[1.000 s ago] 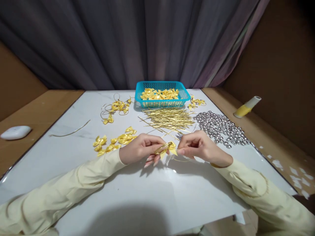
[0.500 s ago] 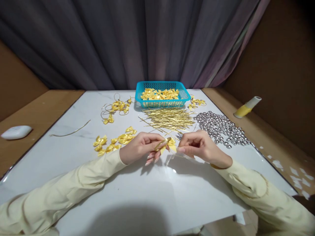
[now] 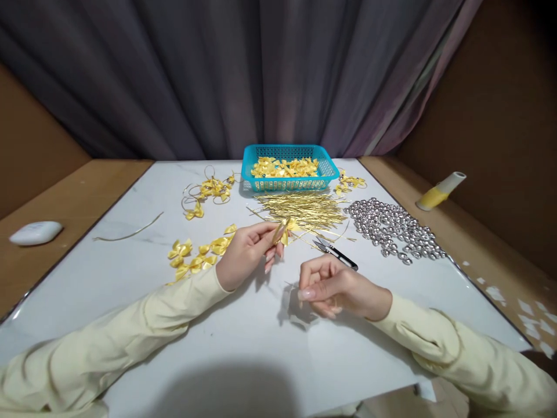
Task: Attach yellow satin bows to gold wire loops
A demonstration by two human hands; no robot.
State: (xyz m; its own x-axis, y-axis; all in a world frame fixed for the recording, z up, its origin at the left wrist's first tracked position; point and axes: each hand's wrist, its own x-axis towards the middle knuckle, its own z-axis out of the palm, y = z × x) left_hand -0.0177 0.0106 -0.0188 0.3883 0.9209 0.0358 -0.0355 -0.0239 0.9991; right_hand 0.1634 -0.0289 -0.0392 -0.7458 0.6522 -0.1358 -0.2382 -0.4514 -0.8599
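Dark grey-purple fabric curtain (image 3: 226,75), soft vertical folds, hangs at back. White, faintly veined, glossy surface (image 3: 243,366) below, w/ turquoise perforated plastic basket (image 3: 246,165) at far edge: rigid, rectangular, holding yellow bows. Just in front, loose heap of thin, metallic-gold strands (image 3: 300,209); to its R, spread of small, shiny, rounded silver-coloured pieces (image 3: 374,220), hard-looking, prob. slippery & quick to roll.

R hand (image 3: 335,287) is near the front, apart from L; thumb & fingers curled close, but can't tell if anything's in that grip. L hand (image 3: 243,249) has its grip pinched on a small yellow satin-look ribbon bow (image 3: 290,229) w/ a gold-coloured wire-like loop (image 3: 278,231), raised above surface, nr near side of the strands.

Black-handled metal snips (image 3: 343,256) lie between strands & R hand. Small yellow fabric bows (image 3: 180,249) lie loose by L forearm.

Handling, est.: held bow v. light, soft, smooth, tails easily creased; best taken at the centre knot, not the tails. Loop prob. thin & springy, bends if squeezed; take it lightly nr the bow.
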